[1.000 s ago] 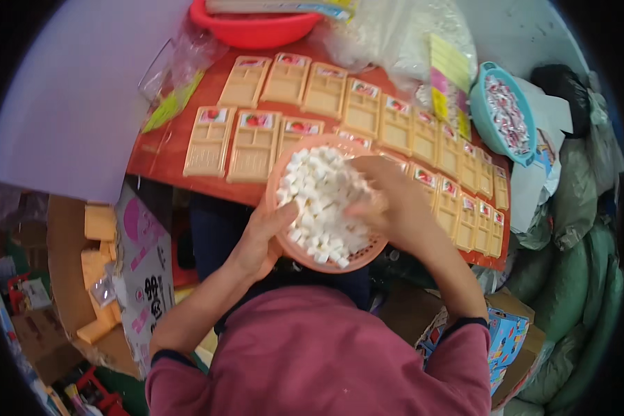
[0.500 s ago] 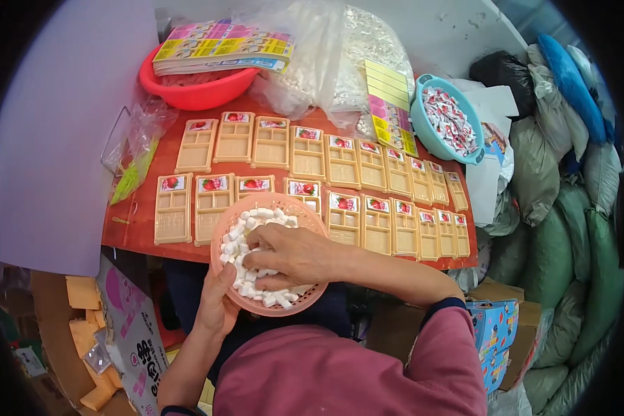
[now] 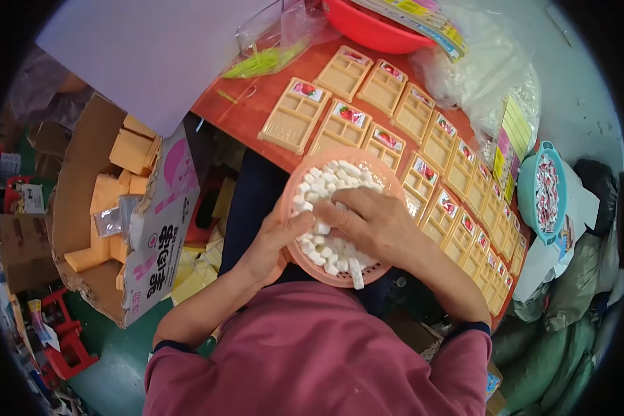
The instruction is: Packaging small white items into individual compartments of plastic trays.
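My left hand grips the near-left side of a round pink plastic basket, its thumb over the rim. Small white cylindrical pieces fill much of it. Inside the basket, my right hand is palm down with fingers curled into the pieces; its fingertips are partly hidden. One longer white piece leans over the near rim. Past the basket, two rows of tan compartment trays lie on the red table. Each tray bears a strawberry-picture label at its far end.
A red basin with printed sheets stands at the back, beside a clear bag of white pieces. Right is a blue basin of small packets. At left, a carton holds orange-yellow blocks. Sacks crowd the right.
My view has swung left, bringing the carton and green floor further in. My hands and the basket have shifted away from the table's front edge. The right hand stays among the white pieces.
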Tool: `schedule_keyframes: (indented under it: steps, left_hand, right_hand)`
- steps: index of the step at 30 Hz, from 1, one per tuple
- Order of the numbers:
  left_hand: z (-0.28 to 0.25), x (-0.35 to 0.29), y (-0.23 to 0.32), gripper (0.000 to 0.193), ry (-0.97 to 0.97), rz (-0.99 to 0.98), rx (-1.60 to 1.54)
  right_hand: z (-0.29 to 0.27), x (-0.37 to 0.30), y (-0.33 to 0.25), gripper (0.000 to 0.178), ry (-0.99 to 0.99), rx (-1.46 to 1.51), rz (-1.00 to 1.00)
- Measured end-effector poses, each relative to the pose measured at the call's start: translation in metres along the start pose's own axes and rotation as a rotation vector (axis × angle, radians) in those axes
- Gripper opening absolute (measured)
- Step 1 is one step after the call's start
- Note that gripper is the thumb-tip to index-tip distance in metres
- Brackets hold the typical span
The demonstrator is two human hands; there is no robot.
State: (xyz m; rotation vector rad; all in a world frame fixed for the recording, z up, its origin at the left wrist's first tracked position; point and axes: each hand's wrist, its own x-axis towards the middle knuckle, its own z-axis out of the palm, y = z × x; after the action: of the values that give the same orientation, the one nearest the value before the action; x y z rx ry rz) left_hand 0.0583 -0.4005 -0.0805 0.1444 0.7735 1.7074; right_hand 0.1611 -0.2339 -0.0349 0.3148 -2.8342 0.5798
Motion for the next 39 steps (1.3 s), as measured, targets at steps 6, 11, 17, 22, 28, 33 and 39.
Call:
schedule_keyframes:
  steps: [6,11,17,22,28,33,39]
  left_hand:
    - [-0.021,-0.015,0.006,0.062,0.086,0.069,0.03]
    - [-0.031,-0.022,0.01,0.062,0.11,0.153,0.037]
    - [-0.038,-0.029,0.012,0.063,0.147,0.2,0.04]
    - [-0.045,-0.036,0.014,0.065,0.182,0.248,0.037]
    - [-0.068,-0.057,0.013,0.068,0.22,0.313,0.009]
    - [-0.09,-0.06,0.007,0.07,0.288,0.33,-0.016]
    - [-0.102,-0.06,0.006,0.07,0.336,0.362,0.065]
  right_hand:
    - [0.019,0.025,-0.001,0.044,0.071,0.138,0.031]
    - [0.021,0.041,0.003,0.031,-0.016,0.92,0.555]
    - [0.029,0.057,-0.001,0.027,-0.109,0.915,0.663]
    - [0.041,0.06,-0.004,0.02,0.107,0.524,0.304]
    - [0.048,0.095,0.033,0.015,0.266,0.501,0.496]
    - [0.083,0.119,0.074,0.018,0.292,-0.095,0.153]
    - [0.1,0.125,0.081,0.021,0.235,-0.282,0.062]
